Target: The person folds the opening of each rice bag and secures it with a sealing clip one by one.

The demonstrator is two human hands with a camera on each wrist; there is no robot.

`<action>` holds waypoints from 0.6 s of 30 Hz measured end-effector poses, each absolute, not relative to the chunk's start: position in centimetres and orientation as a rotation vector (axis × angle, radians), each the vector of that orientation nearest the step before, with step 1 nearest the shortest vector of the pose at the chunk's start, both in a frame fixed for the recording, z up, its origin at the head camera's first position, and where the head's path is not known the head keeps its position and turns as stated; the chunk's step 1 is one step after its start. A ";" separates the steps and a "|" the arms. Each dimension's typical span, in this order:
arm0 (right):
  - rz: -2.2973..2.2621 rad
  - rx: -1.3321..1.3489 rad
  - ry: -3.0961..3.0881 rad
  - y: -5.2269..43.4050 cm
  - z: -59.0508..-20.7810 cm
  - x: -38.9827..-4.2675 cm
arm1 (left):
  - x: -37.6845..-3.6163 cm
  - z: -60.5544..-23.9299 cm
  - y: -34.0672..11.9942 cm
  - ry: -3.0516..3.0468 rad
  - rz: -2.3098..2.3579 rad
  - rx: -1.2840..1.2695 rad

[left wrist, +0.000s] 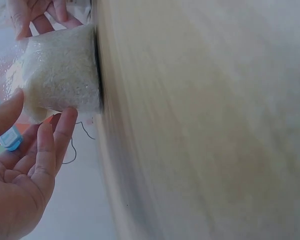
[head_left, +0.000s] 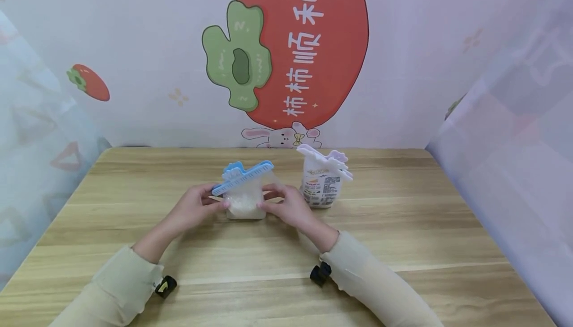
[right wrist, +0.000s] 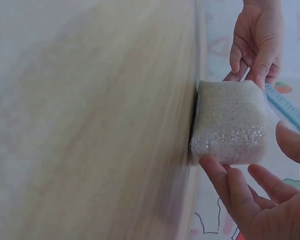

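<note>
A clear plastic bag of white rice point(head_left: 244, 206) stands on the wooden table, a blue sealing clip point(head_left: 243, 177) slanting across its top. At the bag's left side is my left hand point(head_left: 195, 206), its thumb and fingertips touching the plastic near the clip's lower end. On the opposite side, the fingertips of my right hand point(head_left: 288, 207) touch the bag. Seen from the right wrist, the fingers of that hand point(right wrist: 270, 200) are spread and loosely bent, with the thumb apart from them. The left wrist view shows the packed rice point(left wrist: 62, 70) between both hands.
Just beyond my right hand, a white printed bag point(head_left: 320, 182) stands upright with pale lilac clips point(head_left: 329, 159) on its top. Behind the wooden table point(head_left: 250, 277) hangs a backdrop point(head_left: 156, 43) with a large red persimmon print. Small black cameras point(head_left: 166, 286) are at both wrists.
</note>
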State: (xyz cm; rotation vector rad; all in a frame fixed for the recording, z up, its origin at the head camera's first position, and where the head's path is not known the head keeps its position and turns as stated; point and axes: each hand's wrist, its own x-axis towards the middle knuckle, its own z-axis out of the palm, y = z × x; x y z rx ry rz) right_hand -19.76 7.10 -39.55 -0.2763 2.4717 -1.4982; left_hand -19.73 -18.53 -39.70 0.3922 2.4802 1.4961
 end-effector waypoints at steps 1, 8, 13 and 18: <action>-1.491 -0.260 2.471 7.0 -39.5 -19.9 | -19.8 -39.7 -18.6 2.483 1.496 0.394; -1.474 -0.193 2.476 6.4 -39.5 -20.6 | -20.7 -39.7 -18.9 2.527 1.448 0.360; -1.477 -0.151 2.483 6.2 -39.5 -21.0 | -21.2 -39.7 -18.9 2.553 1.416 0.338; -1.495 -0.136 2.460 6.0 -39.6 -21.3 | -21.3 -39.5 -19.0 2.555 1.415 0.314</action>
